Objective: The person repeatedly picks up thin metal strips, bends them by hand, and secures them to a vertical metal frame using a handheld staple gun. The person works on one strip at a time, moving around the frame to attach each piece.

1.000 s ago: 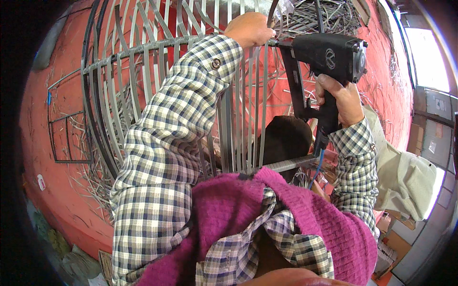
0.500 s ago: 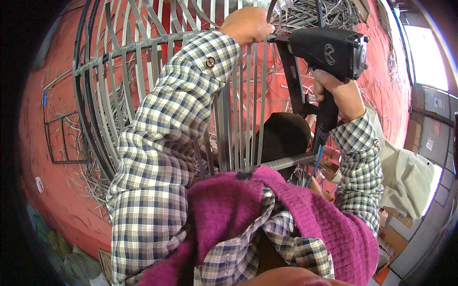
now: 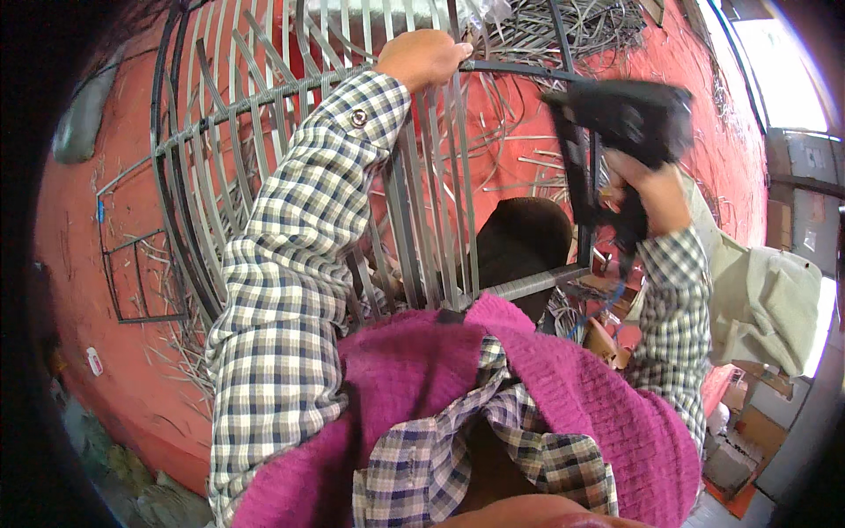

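My left hand (image 3: 424,60) is closed at the far crossbar (image 3: 519,70) of a dark metal frame, its fingers pressed around a grey flat strip (image 3: 454,114) where it meets the bar. Several similar strips run side by side from this bar to the near wrapped crossbar (image 3: 537,283). In my right hand (image 3: 650,189) is a black staple gun (image 3: 629,119), gripped by its handle and blurred by motion. Its nose stands apart from the strips, over the frame's right side. A blue hose (image 3: 612,304) hangs below the gun.
Loose strip offcuts (image 3: 572,31) lie in a heap on the red floor (image 3: 106,370) beyond the frame. A thin black frame (image 3: 141,273) lies to the left. At right are a pale cloth-covered seat (image 3: 766,308) and cardboard boxes (image 3: 739,453).
The staple gun has drawn back from the far crossbar, toward me and to the right. My left hand has shifted left along the bar, still closed. The view has shifted slightly.
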Demonstrator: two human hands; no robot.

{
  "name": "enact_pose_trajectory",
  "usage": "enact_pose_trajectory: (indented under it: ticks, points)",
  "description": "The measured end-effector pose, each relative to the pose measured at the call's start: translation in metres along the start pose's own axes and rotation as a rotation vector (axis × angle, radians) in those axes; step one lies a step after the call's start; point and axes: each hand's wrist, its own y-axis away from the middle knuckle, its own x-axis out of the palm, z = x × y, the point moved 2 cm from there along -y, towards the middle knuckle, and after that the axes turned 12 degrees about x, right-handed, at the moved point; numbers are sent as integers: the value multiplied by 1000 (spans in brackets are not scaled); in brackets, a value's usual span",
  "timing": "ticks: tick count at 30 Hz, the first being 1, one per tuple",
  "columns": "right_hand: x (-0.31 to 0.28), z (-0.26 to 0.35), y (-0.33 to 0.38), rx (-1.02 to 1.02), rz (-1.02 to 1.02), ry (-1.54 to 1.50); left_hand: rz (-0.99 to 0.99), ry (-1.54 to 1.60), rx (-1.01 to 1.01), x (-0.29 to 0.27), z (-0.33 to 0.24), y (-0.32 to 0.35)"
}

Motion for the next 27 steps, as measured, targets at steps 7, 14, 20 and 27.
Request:
enact_pose_trajectory:
  ticks: [7,14,20,27]
  points:
    - [-186,-186,28,49,-520,71,-101,-218,86,-31,-42,18]
    - [-280,-304,17,543,-980,729,-201,-264,178,-59,-99,23]
    - [-272,-239,-25,303,-1141,814,-222,-324,201,-85,-144,15]
    - [-121,16,-42,-1030,-818,554,-234,-357,234,-97,-175,4]
